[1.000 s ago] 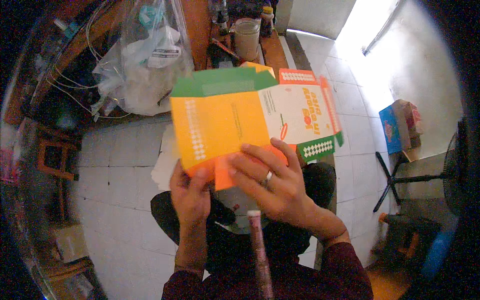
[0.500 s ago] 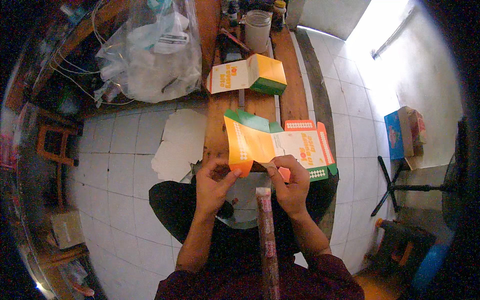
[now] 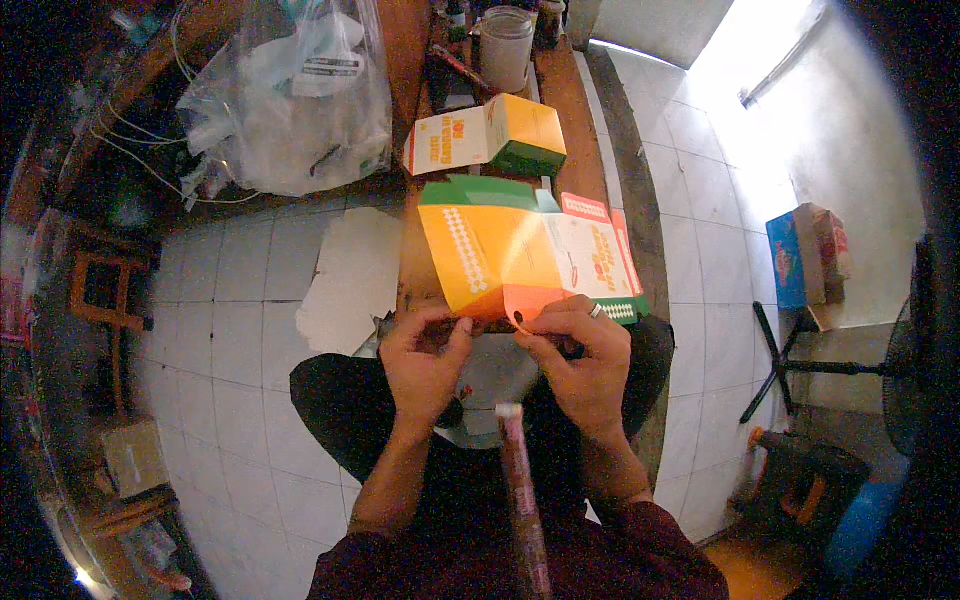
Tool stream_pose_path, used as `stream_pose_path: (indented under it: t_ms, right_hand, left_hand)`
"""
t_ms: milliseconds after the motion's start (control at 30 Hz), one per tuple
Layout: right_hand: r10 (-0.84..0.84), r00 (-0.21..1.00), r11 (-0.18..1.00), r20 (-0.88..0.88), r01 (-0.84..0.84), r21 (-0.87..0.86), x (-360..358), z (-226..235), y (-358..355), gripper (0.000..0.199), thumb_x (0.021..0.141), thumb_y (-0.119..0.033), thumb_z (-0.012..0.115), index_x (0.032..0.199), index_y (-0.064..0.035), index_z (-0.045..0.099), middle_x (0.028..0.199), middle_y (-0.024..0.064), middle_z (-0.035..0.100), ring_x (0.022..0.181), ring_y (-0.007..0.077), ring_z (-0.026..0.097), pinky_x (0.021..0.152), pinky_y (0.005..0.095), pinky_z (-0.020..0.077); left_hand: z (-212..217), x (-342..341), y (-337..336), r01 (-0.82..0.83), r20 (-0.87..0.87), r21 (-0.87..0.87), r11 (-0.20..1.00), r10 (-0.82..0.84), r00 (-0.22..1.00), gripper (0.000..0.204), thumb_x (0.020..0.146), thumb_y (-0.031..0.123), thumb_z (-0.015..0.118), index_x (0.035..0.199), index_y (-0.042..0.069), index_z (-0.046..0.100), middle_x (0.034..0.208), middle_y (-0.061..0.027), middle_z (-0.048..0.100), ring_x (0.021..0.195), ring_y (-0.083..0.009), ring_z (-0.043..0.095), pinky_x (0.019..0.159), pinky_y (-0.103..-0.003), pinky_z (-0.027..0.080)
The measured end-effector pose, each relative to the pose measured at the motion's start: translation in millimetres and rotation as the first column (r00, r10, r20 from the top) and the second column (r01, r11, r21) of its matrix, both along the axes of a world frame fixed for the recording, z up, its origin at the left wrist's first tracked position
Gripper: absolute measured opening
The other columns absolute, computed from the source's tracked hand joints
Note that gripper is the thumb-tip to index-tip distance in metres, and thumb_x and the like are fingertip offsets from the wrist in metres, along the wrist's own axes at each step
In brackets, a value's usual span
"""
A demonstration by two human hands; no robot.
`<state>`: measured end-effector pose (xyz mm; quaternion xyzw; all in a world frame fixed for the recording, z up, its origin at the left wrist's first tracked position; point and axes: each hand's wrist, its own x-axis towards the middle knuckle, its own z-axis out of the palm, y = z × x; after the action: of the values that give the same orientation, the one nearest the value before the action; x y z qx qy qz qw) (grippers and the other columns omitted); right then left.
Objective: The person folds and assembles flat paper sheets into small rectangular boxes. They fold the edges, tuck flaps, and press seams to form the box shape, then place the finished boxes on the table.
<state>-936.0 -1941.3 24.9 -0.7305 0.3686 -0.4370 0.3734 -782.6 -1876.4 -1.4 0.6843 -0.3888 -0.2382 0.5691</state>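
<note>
An unfolded cardboard food box (image 3: 490, 245), yellow, orange, white and green, lies creased on the wooden bench in front of me. At its near left corner, my left hand (image 3: 425, 365) is closed, thumb and curled fingers against the edge. My right hand (image 3: 580, 350), with a ring on one finger, pinches a small orange flap at the near edge; a dark spot or hole shows beside the fingertips. Beyond lies a second, partly folded box (image 3: 530, 135) of the same print. A long brownish-red stick-like thing (image 3: 522, 490) with a pale tip rises between my forearms.
On the wooden bench (image 3: 585, 135), a cloudy jar (image 3: 505, 50) and small bottles stand at the far end. A clear plastic bag (image 3: 300, 110) hangs over the left side. Torn white board (image 3: 350, 280) lies left of the bench. Right are a blue box (image 3: 787, 262) and a black stand (image 3: 830, 368).
The near box has turned flatter and shifted a little left and away from me. My right hand has moved from the inner fold to the small orange flap.
</note>
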Motion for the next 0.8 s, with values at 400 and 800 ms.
stream_pose_path:
  t_ms: [400, 800]
  right_hand:
    - [-0.044, 0.987, 0.979, 0.153, 0.073, -0.189, 22.7, -0.2, -1.8, 0.018, 0.064, 0.006, 0.075, 0.078, -0.001, 0.066, 0.078, 0.0091, 0.061, 0.07, 0.0173, 0.058, 0.062, 0.026, 0.0452]
    - [-0.051, 0.99, 0.971, 0.129, 0.079, -0.224, 21.1, -5.2, -2.4, 0.017, 0.066, 0.007, 0.074, 0.079, -0.0014, 0.067, 0.078, 0.0088, 0.061, 0.072, 0.0176, 0.059, 0.062, 0.0252, 0.0455]
  left_hand:
    - [10.6, -8.1, -11.4, -0.005, 0.216, -0.37, 0.929, 0.091, 0.972, 0.019, 0.065, -0.005, 0.073, 0.079, 0.001, 0.061, 0.079, -0.0109, 0.063, 0.072, -0.02, 0.062, 0.064, -0.028, 0.049]
    - [14.0, -8.7, -13.7, 0.088, 0.308, -0.367, 0.926, 0.032, 0.951, 0.021, 0.064, -0.003, 0.075, 0.081, 0.004, 0.065, 0.078, -0.0108, 0.064, 0.072, -0.024, 0.063, 0.067, -0.031, 0.051]
